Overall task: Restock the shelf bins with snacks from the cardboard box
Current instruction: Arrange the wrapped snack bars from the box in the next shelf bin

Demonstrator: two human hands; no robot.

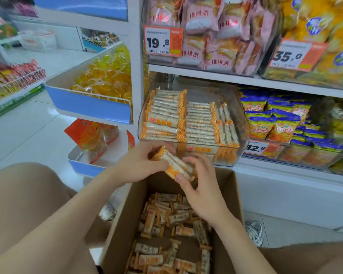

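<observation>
Two: left hand (141, 163), right hand (202, 190) grip snack bars (176, 165) | cardboard box (125, 224) | white floor (28, 139)

Person seen from own head camera. Legs covered in plain tan cloth, smooth and matte: left leg (28, 204) fills the 8 o'clock side, right leg (315, 260) sits in the 5 o'clock corner. Forearms bare to the frame edge. Left hand (139, 165) and right hand (202, 190) bare. Footwear is pale white-grey sneakers. Left shoe (107, 212) at 7 o'clock, only partly visible. Right shoe (254, 232) at 4 o'clock, showing laces and darker-edged panels.
</observation>
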